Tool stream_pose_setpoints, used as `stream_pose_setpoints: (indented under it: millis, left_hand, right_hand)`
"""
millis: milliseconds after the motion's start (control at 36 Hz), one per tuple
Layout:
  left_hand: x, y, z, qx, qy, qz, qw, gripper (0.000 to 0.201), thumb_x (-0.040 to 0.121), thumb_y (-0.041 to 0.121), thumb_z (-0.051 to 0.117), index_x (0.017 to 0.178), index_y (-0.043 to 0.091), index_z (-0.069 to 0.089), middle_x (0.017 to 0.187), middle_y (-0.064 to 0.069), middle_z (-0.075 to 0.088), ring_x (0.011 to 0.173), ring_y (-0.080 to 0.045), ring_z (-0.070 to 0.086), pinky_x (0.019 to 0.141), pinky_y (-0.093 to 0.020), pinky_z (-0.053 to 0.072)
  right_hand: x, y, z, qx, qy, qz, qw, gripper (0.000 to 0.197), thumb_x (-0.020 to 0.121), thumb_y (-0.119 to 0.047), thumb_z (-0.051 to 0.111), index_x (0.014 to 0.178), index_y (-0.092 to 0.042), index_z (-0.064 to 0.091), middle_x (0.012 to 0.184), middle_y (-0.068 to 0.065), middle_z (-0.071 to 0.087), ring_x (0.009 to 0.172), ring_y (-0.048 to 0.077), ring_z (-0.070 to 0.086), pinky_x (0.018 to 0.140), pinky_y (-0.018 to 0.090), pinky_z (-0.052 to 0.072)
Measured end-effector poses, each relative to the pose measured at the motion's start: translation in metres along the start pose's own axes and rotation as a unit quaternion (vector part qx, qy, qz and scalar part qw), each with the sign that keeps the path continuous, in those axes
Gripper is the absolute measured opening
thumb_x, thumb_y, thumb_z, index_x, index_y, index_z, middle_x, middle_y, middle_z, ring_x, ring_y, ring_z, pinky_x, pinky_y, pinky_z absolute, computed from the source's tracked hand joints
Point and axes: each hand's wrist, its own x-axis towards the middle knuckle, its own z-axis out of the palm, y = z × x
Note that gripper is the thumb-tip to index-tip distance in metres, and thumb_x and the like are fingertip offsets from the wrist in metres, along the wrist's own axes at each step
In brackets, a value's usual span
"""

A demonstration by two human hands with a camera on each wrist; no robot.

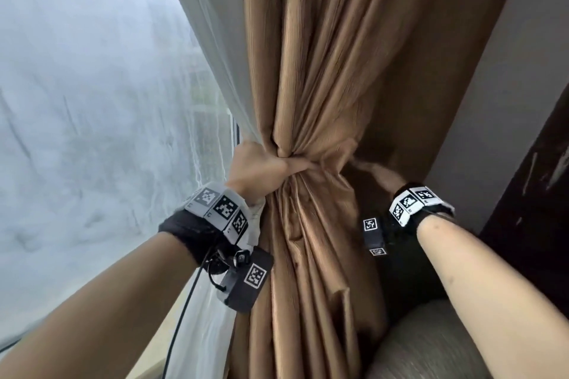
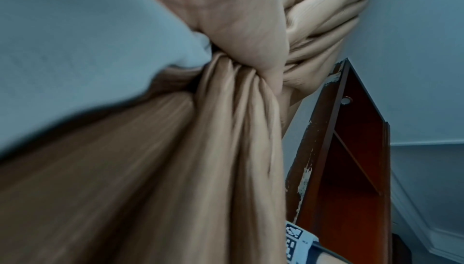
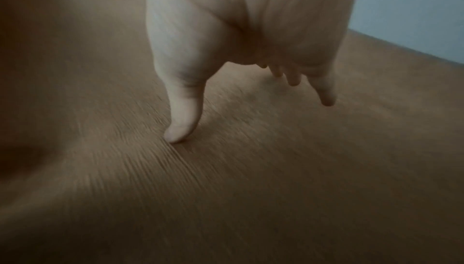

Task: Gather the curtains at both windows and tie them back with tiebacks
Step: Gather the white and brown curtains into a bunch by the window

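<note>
Two curtains hang at this window: a wide sheer white curtain [image 1: 92, 132] spread over the glass on the left, and beside it a heavy brown curtain [image 1: 323, 71] pulled into a tight waist near the middle of the head view. Behind the brown folds on the right runs a pale wall [image 1: 508, 101], and against it stands a dark wooden shelf unit [image 2: 351, 159] with chipped edging, cut off at the frame edge. Low on the right a grey upholstered cushion [image 1: 431, 341] sits close under the right forearm, crowding that side. The left hand [image 1: 258, 163] is wrapped around the gathered waist of the brown curtain, fingers curled tight into the cloth, with the edge of the sheer caught against its back. The right hand [image 3: 251, 40] is behind the bundle on the wall side, mostly hidden from above by the folds; the blurred right wrist view shows its thumb and fingers [image 3: 326, 93] stretched out straight over brown fabric, gripping nothing. I cannot make out a tieback anywhere, and the blur leaves it unclear whether those fingertips touch the cloth.
</note>
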Motion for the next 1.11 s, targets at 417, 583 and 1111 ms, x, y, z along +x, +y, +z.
stream_pose_setpoints:
  millis: [417, 583, 1111]
  left_hand:
    - [0.026, -0.011, 0.011, 0.009, 0.034, 0.01, 0.999, 0.047, 0.062, 0.025, 0.087, 0.103, 0.009, 0.07, 0.096, -0.002, 0.071, 0.088, -0.009, 0.065, 0.075, -0.025, 0.055]
    - [0.026, -0.01, 0.011, 0.009, 0.02, 0.018, 1.0, 0.033, 0.066, 0.021, 0.086, 0.077, 0.034, 0.058, 0.085, 0.01, 0.064, 0.079, 0.002, 0.058, 0.071, -0.018, 0.049]
    - [0.0, -0.003, 0.007, -0.011, 0.022, -0.003, 1.0, 0.045, 0.064, 0.029, 0.085, 0.101, 0.011, 0.069, 0.097, -0.004, 0.069, 0.082, -0.012, 0.063, 0.075, -0.028, 0.054]
  right_hand:
    - [0.052, 0.016, 0.011, -0.091, 0.081, -0.139, 0.983, 0.013, 0.08, -0.009, 0.076, 0.087, 0.001, 0.072, 0.074, 0.009, 0.066, 0.065, 0.009, 0.062, 0.049, 0.007, 0.041]
    - [0.052, 0.012, 0.003, -0.063, 0.039, -0.097, 0.992, 0.035, 0.082, 0.006, 0.067, 0.056, -0.018, 0.066, 0.052, -0.007, 0.064, 0.05, 0.003, 0.059, 0.067, 0.029, 0.047]
    - [-0.12, -0.008, 0.034, 0.248, -0.181, -0.016, 0.951, 0.027, 0.086, -0.01, 0.047, 0.077, -0.012, 0.072, 0.077, 0.005, 0.069, 0.074, 0.015, 0.063, 0.076, 0.024, 0.049]
